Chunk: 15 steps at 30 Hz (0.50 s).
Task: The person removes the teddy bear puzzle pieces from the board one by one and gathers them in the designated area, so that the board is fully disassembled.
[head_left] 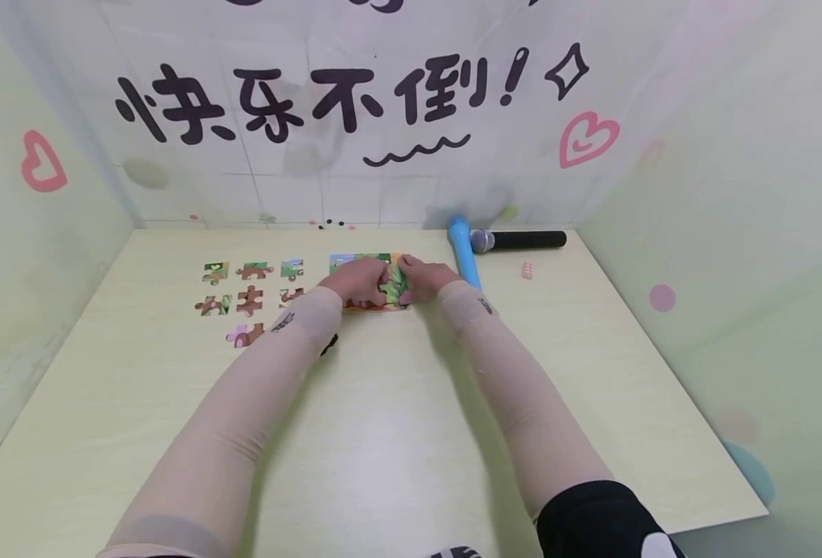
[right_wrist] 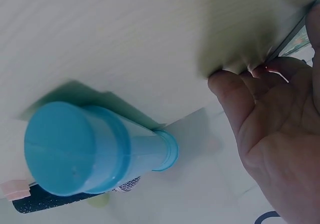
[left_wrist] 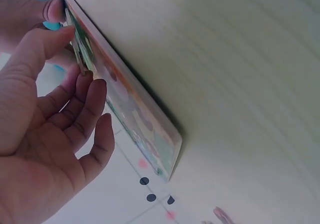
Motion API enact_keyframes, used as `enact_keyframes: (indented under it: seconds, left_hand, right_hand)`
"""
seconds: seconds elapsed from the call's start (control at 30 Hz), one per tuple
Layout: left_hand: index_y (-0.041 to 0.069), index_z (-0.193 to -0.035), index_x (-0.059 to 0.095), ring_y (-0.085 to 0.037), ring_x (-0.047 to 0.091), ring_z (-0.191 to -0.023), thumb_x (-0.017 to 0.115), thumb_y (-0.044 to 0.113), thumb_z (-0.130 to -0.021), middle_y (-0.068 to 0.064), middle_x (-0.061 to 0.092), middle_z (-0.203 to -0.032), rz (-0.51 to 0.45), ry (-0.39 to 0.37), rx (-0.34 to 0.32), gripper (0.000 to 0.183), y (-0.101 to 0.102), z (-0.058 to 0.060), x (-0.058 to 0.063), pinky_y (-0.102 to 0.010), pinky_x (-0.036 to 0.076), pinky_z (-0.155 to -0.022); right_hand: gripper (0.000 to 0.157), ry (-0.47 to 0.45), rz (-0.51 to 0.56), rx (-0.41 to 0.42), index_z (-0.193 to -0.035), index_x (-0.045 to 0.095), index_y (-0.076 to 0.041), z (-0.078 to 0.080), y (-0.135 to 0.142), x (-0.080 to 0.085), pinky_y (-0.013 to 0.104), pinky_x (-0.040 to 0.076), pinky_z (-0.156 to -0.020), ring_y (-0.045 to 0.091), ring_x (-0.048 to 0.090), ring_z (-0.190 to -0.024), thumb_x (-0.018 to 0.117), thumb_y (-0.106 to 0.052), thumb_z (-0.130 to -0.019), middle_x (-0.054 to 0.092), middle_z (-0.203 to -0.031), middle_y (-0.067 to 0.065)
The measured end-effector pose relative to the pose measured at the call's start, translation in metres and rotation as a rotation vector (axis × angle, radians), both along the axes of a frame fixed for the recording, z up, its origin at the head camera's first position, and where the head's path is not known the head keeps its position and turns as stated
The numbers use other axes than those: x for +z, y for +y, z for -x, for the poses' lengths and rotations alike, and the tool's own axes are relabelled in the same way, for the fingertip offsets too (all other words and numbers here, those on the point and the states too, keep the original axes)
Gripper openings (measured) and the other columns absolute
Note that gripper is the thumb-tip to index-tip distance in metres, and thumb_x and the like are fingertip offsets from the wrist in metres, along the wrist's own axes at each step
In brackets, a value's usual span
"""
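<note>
A jigsaw puzzle board (head_left: 376,308) with a colourful picture lies at the back middle of the table. Over it, my left hand (head_left: 363,280) pinches a thin puzzle piece (left_wrist: 80,56) between thumb and fingertips, tilted on edge above the board in the left wrist view. My right hand (head_left: 424,277) grips the board's right edge, its thumb close to that piece; some of its fingertips are hidden. Left of the board lie several loose puzzle pieces (head_left: 250,301) in rough rows, a few partly covered by my left forearm.
A blue microphone (head_left: 462,248) lies just right of my right hand, with a black microphone (head_left: 529,240) behind it. Further right is a small pink block (head_left: 527,270). A printed wall (head_left: 355,186) borders the table (head_left: 383,434) at the back.
</note>
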<state>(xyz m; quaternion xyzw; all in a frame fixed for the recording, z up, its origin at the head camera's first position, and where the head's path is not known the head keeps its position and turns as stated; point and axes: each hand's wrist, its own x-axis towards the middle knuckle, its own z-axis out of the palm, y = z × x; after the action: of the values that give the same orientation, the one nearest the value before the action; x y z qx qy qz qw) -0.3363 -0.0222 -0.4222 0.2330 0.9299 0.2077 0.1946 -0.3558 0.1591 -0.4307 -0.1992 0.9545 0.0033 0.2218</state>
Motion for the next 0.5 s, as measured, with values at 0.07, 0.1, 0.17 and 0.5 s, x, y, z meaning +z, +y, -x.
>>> enact_keyframes:
  seconds: [0.07, 0.1, 0.17, 0.5]
  left_hand:
    - [0.006, -0.111, 0.060, -0.019, 0.059, -0.069, 0.074, 0.012, -0.088, -0.008, 0.066, -0.094, 0.009, 0.013, -0.006, 0.027, -0.002, 0.000, 0.002, -0.034, 0.049, -0.071]
    - [0.006, -0.111, 0.061, -0.018, 0.059, -0.068, 0.073, 0.011, -0.088, -0.008, 0.067, -0.093, 0.011, 0.026, -0.014, 0.027, -0.004, 0.000, 0.002, -0.034, 0.049, -0.072]
    - [0.005, -0.111, 0.061, -0.018, 0.060, -0.069, 0.072, 0.011, -0.087, -0.007, 0.068, -0.092, 0.008, 0.040, -0.023, 0.027, -0.008, 0.001, 0.003, -0.035, 0.050, -0.076]
    - [0.004, -0.103, 0.057, -0.019, 0.051, -0.078, 0.074, 0.015, -0.086, -0.005, 0.057, -0.091, 0.000, 0.082, -0.011, 0.026, -0.040, 0.004, 0.000, -0.035, 0.041, -0.074]
  right_hand:
    - [0.094, 0.001, -0.002, -0.001, -0.164, 0.007, -0.011, 0.000, 0.000, -0.001, 0.047, 0.030, -0.118, 0.035, 0.021, -0.152, 0.061, -0.051, -0.098, 0.004, -0.170, 0.011]
    - [0.094, 0.002, -0.004, 0.001, -0.164, 0.007, -0.011, 0.000, 0.000, -0.001, 0.048, 0.030, -0.118, 0.035, 0.021, -0.152, 0.061, -0.051, -0.098, 0.004, -0.170, 0.011]
    - [0.095, 0.003, -0.006, 0.000, -0.164, 0.006, -0.011, 0.001, 0.000, -0.002, 0.047, 0.028, -0.119, 0.035, 0.020, -0.152, 0.060, -0.052, -0.098, 0.003, -0.170, 0.011]
    - [0.095, 0.020, -0.015, 0.018, -0.164, 0.007, -0.009, 0.002, 0.000, -0.004, 0.048, 0.029, -0.119, 0.035, 0.020, -0.152, 0.061, -0.052, -0.098, 0.004, -0.170, 0.012]
